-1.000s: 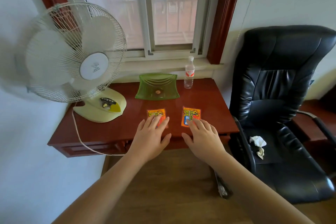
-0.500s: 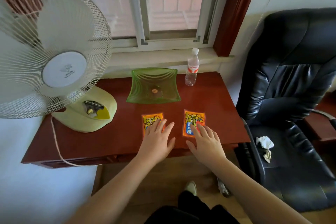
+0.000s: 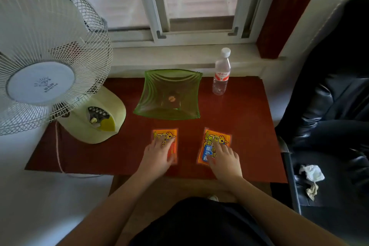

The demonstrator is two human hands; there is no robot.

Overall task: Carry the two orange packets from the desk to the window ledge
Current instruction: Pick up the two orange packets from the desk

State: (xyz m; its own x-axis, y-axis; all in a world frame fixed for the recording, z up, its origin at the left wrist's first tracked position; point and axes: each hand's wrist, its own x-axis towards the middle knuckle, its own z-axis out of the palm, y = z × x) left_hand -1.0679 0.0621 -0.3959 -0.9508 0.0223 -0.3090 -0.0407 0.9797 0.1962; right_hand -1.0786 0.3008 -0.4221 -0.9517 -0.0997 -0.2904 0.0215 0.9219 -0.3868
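While both hands (image 3: 157, 156) (image 3: 224, 159) lie spread on the packets (image 3: 172, 136) (image 3: 211, 140), bowl (image 3: 169, 112) and bottle (image 3: 221, 74) front the ledge (image 3: 159, 57).

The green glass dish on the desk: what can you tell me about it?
The translucent green, square, ribbed glass dish has upturned wavy edges and sits upright on the reddish-brown wooden desk, near the back. One small orange-brown item lies at its centre. Neither hand touches it; the two orange packets lie apart from it, nearer the person.
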